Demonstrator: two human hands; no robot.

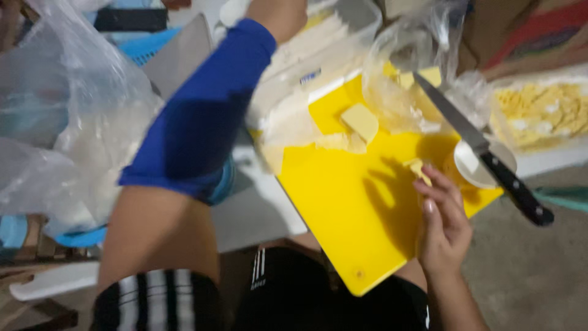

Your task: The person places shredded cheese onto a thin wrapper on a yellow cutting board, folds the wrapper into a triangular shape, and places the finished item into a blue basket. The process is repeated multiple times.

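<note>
Yellow cutting board (361, 208) — laid across the person's lap, its long axis tilted from lower left to upper right — bears one pale slab (360, 121) near the far edge. A black-handled knife (484, 150) is rested unused at its right edge, tip up-left. A small pale piece (418, 168) is pinched by the right hand (442, 224); the left hand (278, 15) is cropped, its grip unreadable — work judged partway done.

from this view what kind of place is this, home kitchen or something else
Probably an informal food-prep spot, not a fitted kitchen. A yellow cutting board carries pale slabs, a black-handled knife rests at its edge, and clear plastic bags crowd around. The right hand pinches a small yellow piece.
</note>
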